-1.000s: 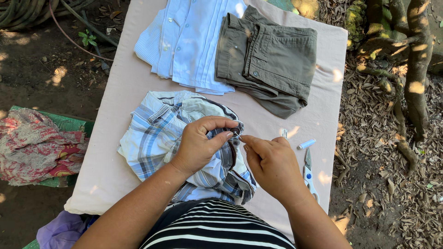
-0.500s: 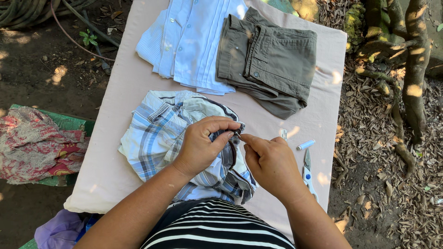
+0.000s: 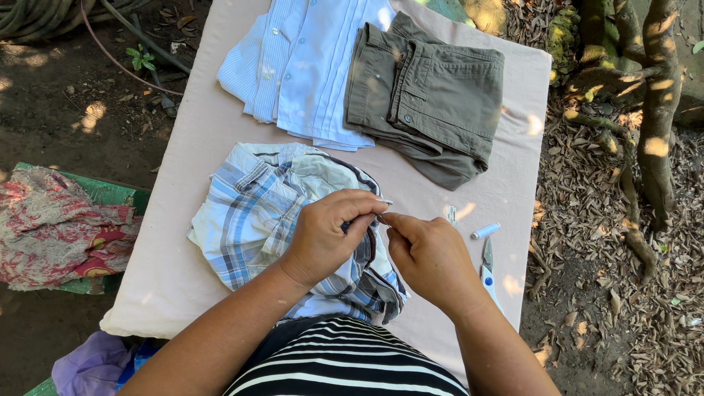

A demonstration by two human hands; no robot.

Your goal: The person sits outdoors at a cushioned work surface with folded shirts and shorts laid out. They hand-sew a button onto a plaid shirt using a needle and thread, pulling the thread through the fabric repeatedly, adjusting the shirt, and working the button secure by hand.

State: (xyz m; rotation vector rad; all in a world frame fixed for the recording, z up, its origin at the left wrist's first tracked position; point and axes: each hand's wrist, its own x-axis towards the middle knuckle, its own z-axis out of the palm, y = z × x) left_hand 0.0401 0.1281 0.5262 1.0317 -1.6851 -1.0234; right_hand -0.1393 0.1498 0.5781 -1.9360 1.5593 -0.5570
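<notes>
Left hand (image 3: 326, 236) is closed, pinching a fold of the plaid shirt (image 3: 264, 216), which lies bunched on the near half of the cloth-covered table (image 3: 198, 147). Right hand (image 3: 429, 253) is closed, fingertips meeting the left hand's at the fold; whatever it grips is too small to tell. Just right of it: scissors (image 3: 489, 270) and a thread spool (image 3: 485, 231). Far side: folded light-blue shirt (image 3: 308, 66), olive trousers (image 3: 433, 95).
</notes>
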